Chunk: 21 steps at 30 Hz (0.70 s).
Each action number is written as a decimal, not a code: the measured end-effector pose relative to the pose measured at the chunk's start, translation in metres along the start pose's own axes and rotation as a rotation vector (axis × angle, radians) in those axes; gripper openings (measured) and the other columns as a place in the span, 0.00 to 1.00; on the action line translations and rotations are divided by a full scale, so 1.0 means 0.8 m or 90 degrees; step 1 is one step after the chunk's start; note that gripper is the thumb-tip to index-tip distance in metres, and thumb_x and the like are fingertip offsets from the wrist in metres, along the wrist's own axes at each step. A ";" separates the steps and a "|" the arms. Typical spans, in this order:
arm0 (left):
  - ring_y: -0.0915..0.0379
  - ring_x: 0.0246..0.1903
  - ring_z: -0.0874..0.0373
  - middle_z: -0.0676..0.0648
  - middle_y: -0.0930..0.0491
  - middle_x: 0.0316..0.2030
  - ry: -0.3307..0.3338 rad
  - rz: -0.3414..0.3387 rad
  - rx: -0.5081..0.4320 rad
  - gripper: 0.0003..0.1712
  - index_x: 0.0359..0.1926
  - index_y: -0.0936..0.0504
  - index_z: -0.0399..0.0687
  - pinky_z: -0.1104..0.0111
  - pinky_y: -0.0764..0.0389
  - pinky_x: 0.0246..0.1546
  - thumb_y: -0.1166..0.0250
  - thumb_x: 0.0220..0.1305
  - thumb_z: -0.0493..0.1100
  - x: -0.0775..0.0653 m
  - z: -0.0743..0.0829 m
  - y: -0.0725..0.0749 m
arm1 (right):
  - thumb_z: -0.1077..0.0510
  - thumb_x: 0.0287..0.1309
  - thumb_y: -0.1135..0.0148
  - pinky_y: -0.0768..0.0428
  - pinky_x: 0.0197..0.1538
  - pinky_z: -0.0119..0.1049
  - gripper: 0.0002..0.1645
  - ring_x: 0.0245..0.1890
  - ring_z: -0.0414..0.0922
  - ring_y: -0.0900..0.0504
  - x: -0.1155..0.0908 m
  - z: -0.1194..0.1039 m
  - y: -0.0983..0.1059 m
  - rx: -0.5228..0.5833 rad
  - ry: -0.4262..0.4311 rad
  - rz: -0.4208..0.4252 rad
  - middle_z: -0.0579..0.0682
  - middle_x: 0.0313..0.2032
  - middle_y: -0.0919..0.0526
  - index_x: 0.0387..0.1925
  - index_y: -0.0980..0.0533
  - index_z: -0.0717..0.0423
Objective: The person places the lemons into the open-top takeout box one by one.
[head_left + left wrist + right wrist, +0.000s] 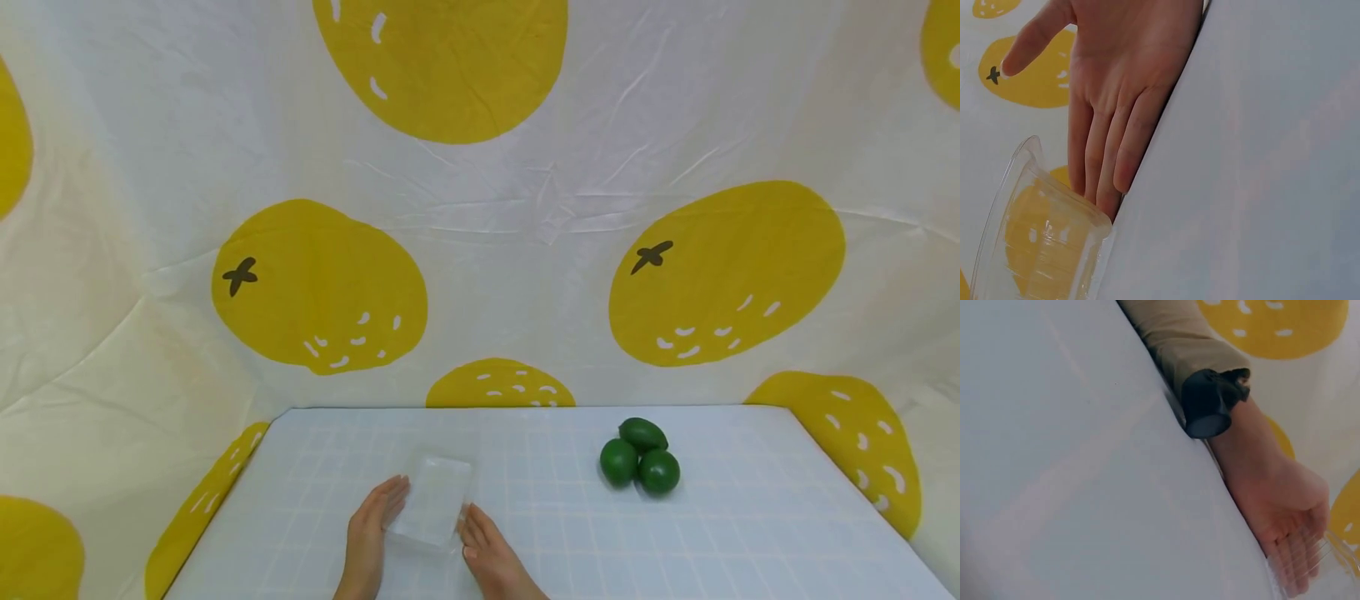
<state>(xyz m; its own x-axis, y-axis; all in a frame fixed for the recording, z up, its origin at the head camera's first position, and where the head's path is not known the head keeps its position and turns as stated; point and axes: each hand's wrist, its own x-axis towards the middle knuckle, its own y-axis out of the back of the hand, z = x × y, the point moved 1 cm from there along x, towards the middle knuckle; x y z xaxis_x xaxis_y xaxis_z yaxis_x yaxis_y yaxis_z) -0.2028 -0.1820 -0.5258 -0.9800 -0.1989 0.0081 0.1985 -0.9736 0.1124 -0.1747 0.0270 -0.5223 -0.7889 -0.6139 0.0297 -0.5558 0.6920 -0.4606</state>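
A clear plastic container [431,500], shallow with a flared rim, lies on the table between my two hands. My left hand [375,517] is at its left side, fingers extended along the wall. At the near right corner is my right hand [491,546], its fingertips against the container's edge. The left wrist view shows the right hand [1125,81], palm facing the camera and fingers straight, their tips by the container [1047,231]. In the right wrist view, the left hand's [1282,494] straight fingers show through the clear plastic [1335,550].
Three dark green fruits [618,462], probably avocados or limes, sit clustered toward the table's back right. A pale checked cloth covers the table [315,475]. White fabric with yellow fruit prints [517,283] hangs behind and at both sides.
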 end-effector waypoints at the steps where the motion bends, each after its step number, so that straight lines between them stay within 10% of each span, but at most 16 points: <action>1: 0.33 0.60 0.52 0.47 0.27 0.58 0.000 -0.001 0.000 0.30 0.60 0.30 0.46 0.56 0.34 0.62 0.60 0.72 0.60 0.000 0.000 -0.003 | 0.57 0.71 0.60 0.73 0.66 0.59 0.45 0.67 0.65 0.76 -0.002 -0.001 0.002 -0.001 0.004 -0.003 0.70 0.67 0.78 0.66 0.78 0.72; 21: 0.35 0.62 0.48 0.43 0.29 0.61 -0.039 -0.057 -0.013 0.31 0.65 0.35 0.42 0.55 0.36 0.63 0.60 0.73 0.57 -0.011 0.000 -0.054 | 0.62 0.71 0.62 0.78 0.65 0.54 0.45 0.64 0.63 0.83 -0.032 -0.022 0.042 0.018 0.049 -0.024 0.68 0.64 0.86 0.63 0.84 0.72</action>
<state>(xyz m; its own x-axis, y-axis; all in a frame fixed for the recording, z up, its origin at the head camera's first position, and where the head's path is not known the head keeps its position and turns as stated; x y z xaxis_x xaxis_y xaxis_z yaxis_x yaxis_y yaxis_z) -0.2030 -0.1379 -0.5305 -0.9927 -0.1049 0.0596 0.1103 -0.9893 0.0954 -0.1774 0.0725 -0.5227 -0.7862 -0.6073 0.1145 -0.5783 0.6576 -0.4828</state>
